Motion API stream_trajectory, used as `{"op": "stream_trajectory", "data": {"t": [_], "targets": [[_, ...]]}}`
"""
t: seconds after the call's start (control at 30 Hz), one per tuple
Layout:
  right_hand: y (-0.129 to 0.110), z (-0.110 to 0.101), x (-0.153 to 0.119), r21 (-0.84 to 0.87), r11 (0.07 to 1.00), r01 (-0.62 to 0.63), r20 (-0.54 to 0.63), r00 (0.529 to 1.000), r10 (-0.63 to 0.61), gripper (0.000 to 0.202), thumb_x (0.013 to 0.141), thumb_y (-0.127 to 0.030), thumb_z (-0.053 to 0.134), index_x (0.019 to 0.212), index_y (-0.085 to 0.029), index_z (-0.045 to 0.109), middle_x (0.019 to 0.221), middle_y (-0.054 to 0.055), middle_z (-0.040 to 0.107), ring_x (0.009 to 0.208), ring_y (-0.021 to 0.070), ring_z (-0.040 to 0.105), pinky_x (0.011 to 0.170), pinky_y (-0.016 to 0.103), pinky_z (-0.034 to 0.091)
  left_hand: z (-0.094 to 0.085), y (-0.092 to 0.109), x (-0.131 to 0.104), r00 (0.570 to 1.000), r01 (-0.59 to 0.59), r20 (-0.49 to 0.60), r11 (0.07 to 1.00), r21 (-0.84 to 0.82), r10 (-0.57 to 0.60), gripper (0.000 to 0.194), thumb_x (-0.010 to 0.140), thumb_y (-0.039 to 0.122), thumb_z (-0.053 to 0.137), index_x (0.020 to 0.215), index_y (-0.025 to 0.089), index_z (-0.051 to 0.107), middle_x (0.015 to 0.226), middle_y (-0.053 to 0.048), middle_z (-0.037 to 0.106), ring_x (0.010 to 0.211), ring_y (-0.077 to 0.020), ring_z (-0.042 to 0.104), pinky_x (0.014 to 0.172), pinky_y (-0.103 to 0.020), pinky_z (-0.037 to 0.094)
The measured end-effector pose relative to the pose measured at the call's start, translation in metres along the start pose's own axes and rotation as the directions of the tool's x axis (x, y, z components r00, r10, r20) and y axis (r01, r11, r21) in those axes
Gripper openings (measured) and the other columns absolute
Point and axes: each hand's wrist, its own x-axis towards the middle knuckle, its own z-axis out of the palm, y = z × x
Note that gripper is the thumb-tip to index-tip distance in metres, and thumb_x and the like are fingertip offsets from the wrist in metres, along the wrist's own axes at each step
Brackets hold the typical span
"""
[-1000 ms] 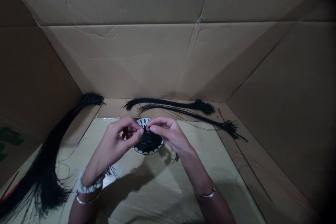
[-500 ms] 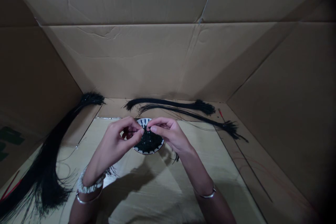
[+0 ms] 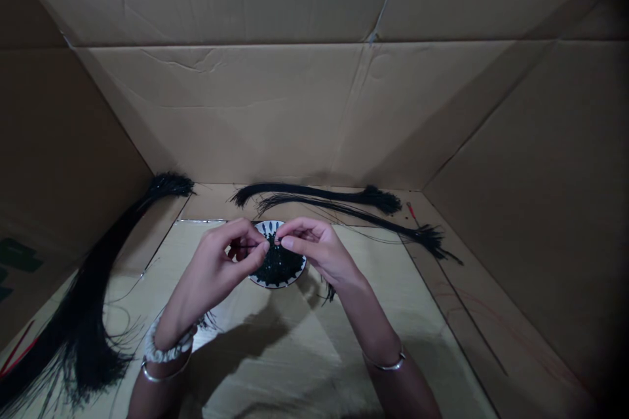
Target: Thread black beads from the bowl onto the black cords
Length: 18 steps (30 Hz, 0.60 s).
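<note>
My left hand (image 3: 223, 255) is closed in a pinch over the bowl's left side. A thin black cord (image 3: 248, 247) shows among its fingers. Opposite it, my right hand (image 3: 319, 250) pinches thumb to forefinger, the two sets of fingertips nearly meeting. A dark line seems to pass between them, but it is too fine to make out well. Below the hands stands a white bowl with a dark-patterned rim (image 3: 268, 228), holding many small shiny black pieces (image 3: 278, 267), perhaps beads. Black strand ends (image 3: 329, 291) stick out under my right wrist, and others (image 3: 209, 321) beside my left wrist.
A large bundle of black strands (image 3: 93, 294) lies along the left. Two slimmer bundles, one behind (image 3: 314, 193) and one nearer (image 3: 363, 215), lie past the bowl. Cardboard walls (image 3: 255, 111) close in the back and sides. A small red-tipped item (image 3: 411, 211) lies at right.
</note>
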Motion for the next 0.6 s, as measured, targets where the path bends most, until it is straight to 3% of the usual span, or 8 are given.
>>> {"op": "stream_trajectory", "data": {"t": [0.6], "targets": [[-0.0086, 0.0095, -0.0085, -0.16, 0.987, 0.029, -0.028, 0.999, -0.034, 0.011, 0.078, -0.03, 0.082, 0.088, -0.028, 0.08, 0.089, 0.001, 0.076, 0.084, 0.0179, 0.068, 0.081, 0.034, 0.054, 0.0027, -0.0034, -0.0008, 0.999, 0.01, 0.052, 1.0, 0.017, -0.011, 0.016, 0.094, 0.03, 0.062, 0.083, 0.018, 0.066, 0.078, -0.001, 0.065, 0.07, -0.0132, 0.057, 0.061, -0.025, 0.042]]}}
